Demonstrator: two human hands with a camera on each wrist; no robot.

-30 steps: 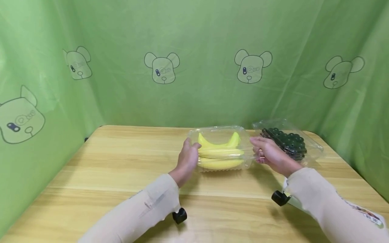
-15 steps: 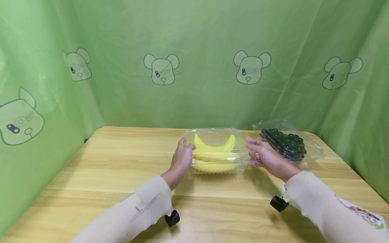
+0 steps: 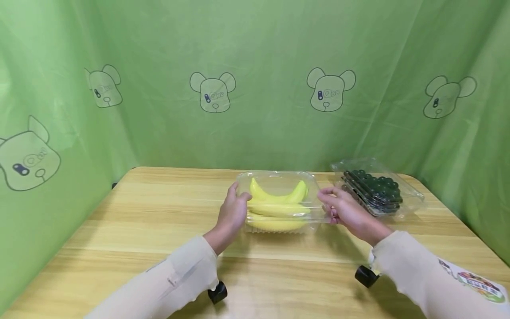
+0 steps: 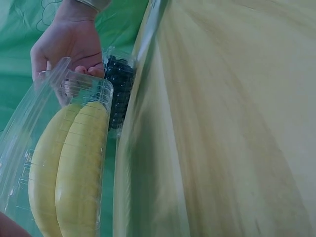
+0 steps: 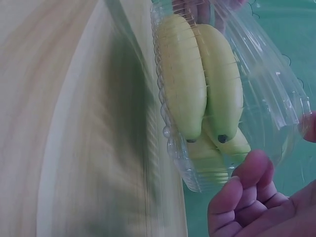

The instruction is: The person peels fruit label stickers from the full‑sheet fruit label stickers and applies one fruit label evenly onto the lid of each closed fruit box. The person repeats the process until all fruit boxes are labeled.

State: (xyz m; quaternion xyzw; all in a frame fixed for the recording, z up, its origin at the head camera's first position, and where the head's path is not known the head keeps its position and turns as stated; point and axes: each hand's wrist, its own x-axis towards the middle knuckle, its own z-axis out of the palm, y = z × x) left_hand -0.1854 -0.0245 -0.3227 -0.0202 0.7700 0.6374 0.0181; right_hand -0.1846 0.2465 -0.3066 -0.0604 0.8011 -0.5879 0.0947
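A clear plastic clamshell container (image 3: 275, 176) with several yellow bananas (image 3: 276, 209) inside is at the back middle of the table in the head view. My left hand (image 3: 232, 212) grips its left end, thumb toward the front. At the right end, my right hand (image 3: 348, 215) pinches the plastic edge with curled fingers. Ridged walls and two banana tips (image 5: 223, 138) show up close in the right wrist view. From the left wrist view, the bananas (image 4: 81, 168) lie side by side behind the plastic. A shadow falls on the tabletop below the container.
Right of the container stands a clear box (image 3: 412, 192) with dark green grapes (image 3: 384, 188). A white printed sheet or bag (image 3: 480, 285) lies under the right forearm on the wooden table (image 3: 159, 204). Green curtains (image 3: 263, 133) enclose the back and sides.
Both hands have drawn the container of bananas a little to the left and nearer to me, keeping hold of its ends. The grape box has stayed in place.
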